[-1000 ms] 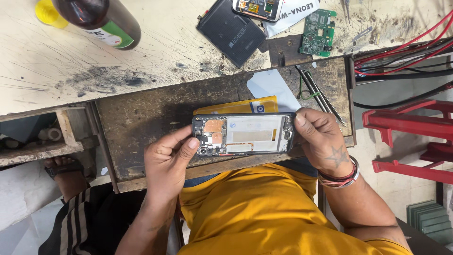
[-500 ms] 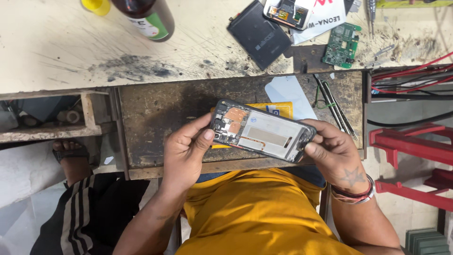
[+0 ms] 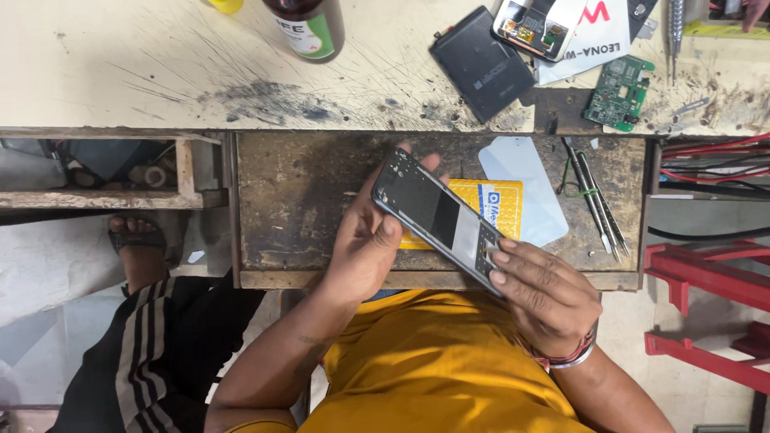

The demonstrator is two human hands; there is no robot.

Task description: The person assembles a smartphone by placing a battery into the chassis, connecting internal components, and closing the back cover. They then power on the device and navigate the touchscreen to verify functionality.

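Both hands — left hand (image 3: 365,248), right hand (image 3: 541,293) — pinching tilted phone (image 3: 437,215) (lower end hidden), perhaps screenless

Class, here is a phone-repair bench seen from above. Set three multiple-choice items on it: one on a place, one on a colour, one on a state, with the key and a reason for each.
1. Where does the green circuit board lie?
A. on the pale bench top, upper right
B. in the drawer
C. on the floor

2. What colour is the card under the phone?
A. red
B. yellow
C. white

3. How is the phone held?
A. flat on the drawer, untouched
B. by one hand only
C. tilted, by both hands

Key: 1 A, it sits beside the dark battery. 2 B, yellow shows beside the phone. 3 C, the left hand grips the upper part, the right hand the lower end.
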